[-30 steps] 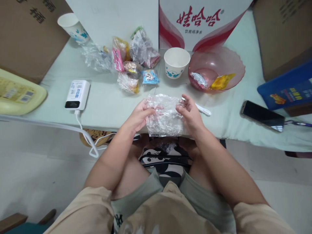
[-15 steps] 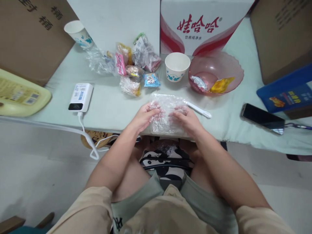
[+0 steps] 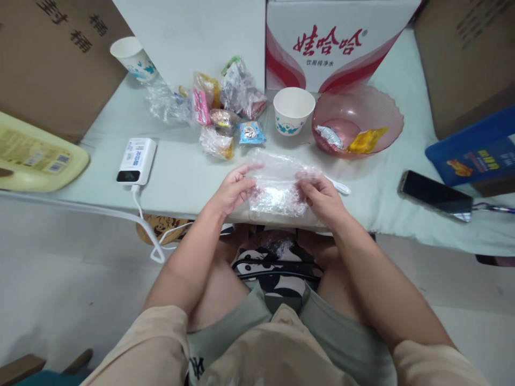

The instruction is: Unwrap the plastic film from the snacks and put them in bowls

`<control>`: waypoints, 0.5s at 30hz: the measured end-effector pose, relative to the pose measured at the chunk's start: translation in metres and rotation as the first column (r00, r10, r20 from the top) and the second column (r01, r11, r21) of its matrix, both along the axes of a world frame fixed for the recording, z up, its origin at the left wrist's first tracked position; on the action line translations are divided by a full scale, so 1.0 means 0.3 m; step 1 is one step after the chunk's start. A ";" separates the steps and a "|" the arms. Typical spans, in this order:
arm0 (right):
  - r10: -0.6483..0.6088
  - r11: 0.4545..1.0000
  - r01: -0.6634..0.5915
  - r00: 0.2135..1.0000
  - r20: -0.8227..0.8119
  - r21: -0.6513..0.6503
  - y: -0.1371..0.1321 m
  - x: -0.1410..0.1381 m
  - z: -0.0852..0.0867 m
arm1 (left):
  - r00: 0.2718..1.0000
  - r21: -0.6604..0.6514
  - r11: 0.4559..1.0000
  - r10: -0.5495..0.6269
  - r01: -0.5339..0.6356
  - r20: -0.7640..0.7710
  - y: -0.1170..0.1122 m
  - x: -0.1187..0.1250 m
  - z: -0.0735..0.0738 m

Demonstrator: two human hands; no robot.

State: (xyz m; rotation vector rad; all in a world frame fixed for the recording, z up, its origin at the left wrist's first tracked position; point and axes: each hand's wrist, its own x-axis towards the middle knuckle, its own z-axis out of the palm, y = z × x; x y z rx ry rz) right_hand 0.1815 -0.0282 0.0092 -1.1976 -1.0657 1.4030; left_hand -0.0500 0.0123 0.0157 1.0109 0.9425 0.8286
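Observation:
A clear, crinkled plastic bag (image 3: 277,201) is stretched between my hands at the front edge of the table. My left hand (image 3: 237,186) grips its left side, the thumb on top and the index finger reaching out along the film. On the right side, my right hand (image 3: 319,190) pinches the bag between thumb and fingers. Some fingertips show blurred through the plastic. Partly hidden behind my right hand lies a white plastic utensil (image 3: 340,186). Beyond the bag sit a small blue snack packet (image 3: 251,133) and a white paper cup (image 3: 293,111) with blue leaves.
A pink translucent bowl (image 3: 386,115) holds a silver packet and a yellow one. Several wrapped snacks (image 3: 217,136) are heaped at centre left. A power bank (image 3: 137,161) with a white cable lies left, a phone (image 3: 434,195) right. Boxes (image 3: 338,48) stand along the back.
The bag's upper part is now spread flatter and away from me. My right hand has shifted slightly right, and my left index finger has stretched out from the thumb.

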 end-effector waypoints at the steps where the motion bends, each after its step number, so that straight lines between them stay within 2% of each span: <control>1: -0.014 1.000 0.014 1.000 -0.021 -0.002 0.001 0.002 -0.005 | 1.000 -0.005 1.000 -0.006 0.006 0.010 0.001 0.000 0.000; 5: -0.003 1.000 0.002 0.997 -0.080 -0.017 0.004 0.015 0.004 | 0.998 -0.008 1.000 -0.013 0.014 0.067 0.014 -0.001 -0.004; 7: 0.003 1.000 -0.004 0.997 -0.073 -0.006 0.005 0.023 0.018 | 0.997 0.033 0.998 -0.047 0.045 0.060 0.018 -0.002 -0.004; 11: -0.105 0.994 0.104 0.990 -0.098 -0.012 0.005 0.031 0.019 | 0.977 0.274 0.955 -0.053 0.111 -0.208 0.002 0.002 0.004; 13: -0.087 0.995 0.083 0.994 -0.066 -0.060 0.003 0.029 0.004 | 0.949 0.355 0.923 -0.032 0.148 -0.312 -0.013 0.010 0.006; 15: -0.019 0.996 0.020 1.000 0.017 -0.083 -0.001 0.026 -0.012 | 0.951 0.387 0.912 -0.012 0.137 -0.308 -0.022 0.015 0.004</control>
